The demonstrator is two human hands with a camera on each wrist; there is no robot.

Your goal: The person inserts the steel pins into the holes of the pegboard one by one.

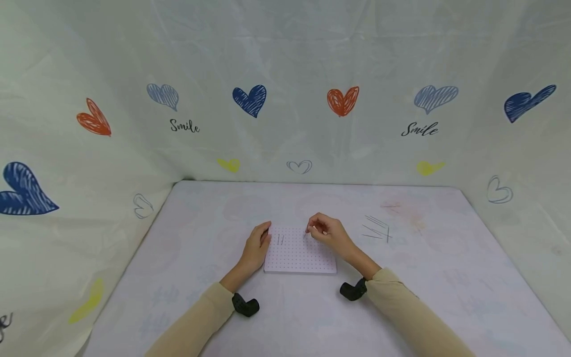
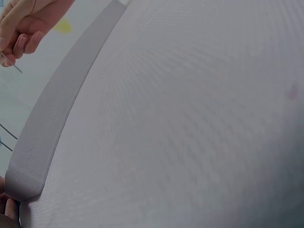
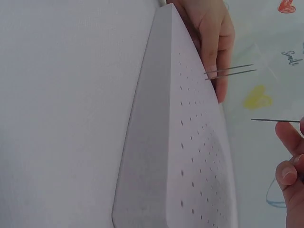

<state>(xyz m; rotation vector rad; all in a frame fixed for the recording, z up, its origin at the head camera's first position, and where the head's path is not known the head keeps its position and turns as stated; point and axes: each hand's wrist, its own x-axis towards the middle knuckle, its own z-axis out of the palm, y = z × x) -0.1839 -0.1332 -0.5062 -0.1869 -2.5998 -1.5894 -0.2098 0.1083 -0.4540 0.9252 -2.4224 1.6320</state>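
A pale pink pegboard with rows of small holes lies on the table. My left hand holds it at its left edge, the fingers along the side. Two thin dark needles stand upright in the board near that hand. Above the far right part of the board, my right hand pinches another thin needle between thumb and fingertips. In the right wrist view the needle's free tip points toward the board and is apart from its top.
To the right of the board, several loose needles lie on the white table. A white curtain printed with hearts hangs behind the table's back edge. Black wrist cameras sit under both sleeves.
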